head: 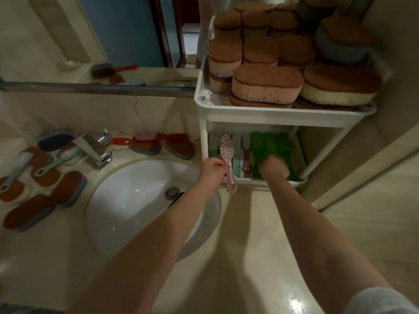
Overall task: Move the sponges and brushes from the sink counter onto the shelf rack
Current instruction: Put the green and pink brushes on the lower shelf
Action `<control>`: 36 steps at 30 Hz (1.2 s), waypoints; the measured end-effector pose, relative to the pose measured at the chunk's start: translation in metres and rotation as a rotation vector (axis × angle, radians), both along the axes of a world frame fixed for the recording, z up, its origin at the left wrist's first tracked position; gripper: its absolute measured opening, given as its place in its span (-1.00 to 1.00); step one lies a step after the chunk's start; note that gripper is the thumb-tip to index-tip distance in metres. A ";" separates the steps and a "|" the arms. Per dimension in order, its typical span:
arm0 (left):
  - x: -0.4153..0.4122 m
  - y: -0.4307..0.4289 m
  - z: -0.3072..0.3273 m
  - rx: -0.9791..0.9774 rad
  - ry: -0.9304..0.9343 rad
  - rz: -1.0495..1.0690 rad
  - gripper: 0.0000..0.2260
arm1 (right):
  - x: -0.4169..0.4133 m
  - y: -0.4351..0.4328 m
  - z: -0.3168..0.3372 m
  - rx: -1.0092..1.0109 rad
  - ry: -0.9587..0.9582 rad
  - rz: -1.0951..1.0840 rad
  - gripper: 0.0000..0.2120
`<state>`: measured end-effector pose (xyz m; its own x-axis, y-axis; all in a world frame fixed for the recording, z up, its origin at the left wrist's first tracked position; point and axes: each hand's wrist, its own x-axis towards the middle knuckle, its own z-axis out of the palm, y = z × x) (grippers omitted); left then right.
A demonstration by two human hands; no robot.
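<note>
Seemingly past halfway. Shelf rack upper right: sponges fill top tier. Left hand grips pink brush at lower tier; right hand on green brushes, grip unclear. Blue-backed sponges, teal brushes wait on sink counter, lower left.

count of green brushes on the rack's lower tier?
3 green brushes, side by side at the right of the lower tier. The right hand covers their near ends; more may be hidden.
</note>
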<state>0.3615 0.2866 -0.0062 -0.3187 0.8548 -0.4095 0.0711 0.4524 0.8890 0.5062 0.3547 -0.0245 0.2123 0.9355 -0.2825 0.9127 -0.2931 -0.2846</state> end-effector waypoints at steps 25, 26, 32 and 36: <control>-0.021 -0.017 -0.007 -0.041 0.065 -0.043 -0.83 | 0.001 0.017 -0.008 -0.122 0.402 0.073 -0.65; -0.031 -0.023 -0.010 -0.046 0.077 -0.019 -0.82 | -0.003 0.020 -0.011 -0.145 0.347 0.102 -0.66; -0.090 -0.044 -0.028 -0.145 0.143 0.085 -0.82 | -0.024 0.006 -0.010 0.090 0.086 0.208 -0.73; -0.119 -0.054 -0.040 -0.224 0.196 0.080 -0.86 | -0.058 -0.039 0.002 0.335 0.154 0.157 -0.76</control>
